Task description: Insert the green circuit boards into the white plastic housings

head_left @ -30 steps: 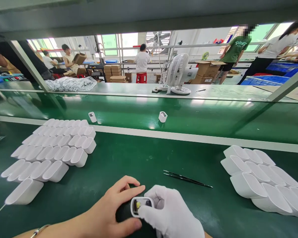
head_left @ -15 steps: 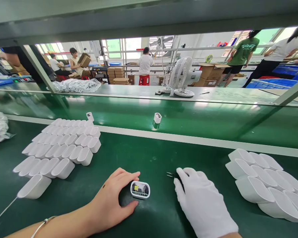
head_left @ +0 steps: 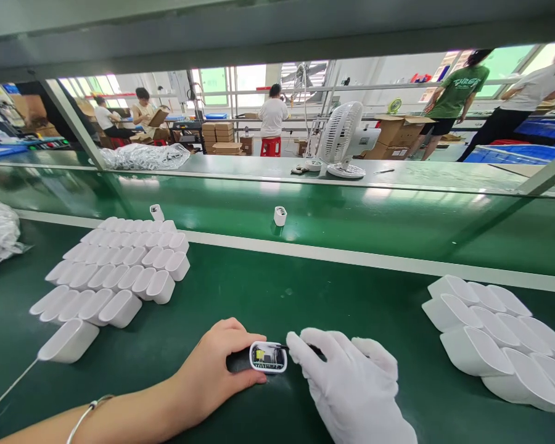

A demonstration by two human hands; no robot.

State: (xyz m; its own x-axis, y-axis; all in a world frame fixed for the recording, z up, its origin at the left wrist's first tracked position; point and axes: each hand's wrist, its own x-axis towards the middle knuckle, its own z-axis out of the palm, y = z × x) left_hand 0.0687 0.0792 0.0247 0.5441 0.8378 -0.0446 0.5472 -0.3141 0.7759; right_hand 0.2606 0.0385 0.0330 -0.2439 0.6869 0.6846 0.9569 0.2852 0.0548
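Note:
A white oval housing [head_left: 268, 366] with a circuit board and a yellow part inside stands on the green table, its open end facing me. My left hand [head_left: 224, 364], bare, grips it from the left between thumb and fingers. On its right side is my right hand [head_left: 346, 382] in a white glove, fingers pinched around dark tweezers [head_left: 281, 346]. The tweezers' tips reach the housing's upper right rim; the glove hides most of the rest.
Rows of white oval shells [head_left: 120, 259] stand at left, and more shells [head_left: 494, 339] at right. Two small white units [head_left: 280, 216] [head_left: 156, 213] sit on the green strip behind. A fan [head_left: 345, 139] stands on the shelf, with bagged plastic [head_left: 143, 156] to its left. People work beyond.
My left hand has closed on the housing, which sits slightly further right. My right hand has moved left, bringing the tweezers to its rim. Both units on the back strip have shifted left.

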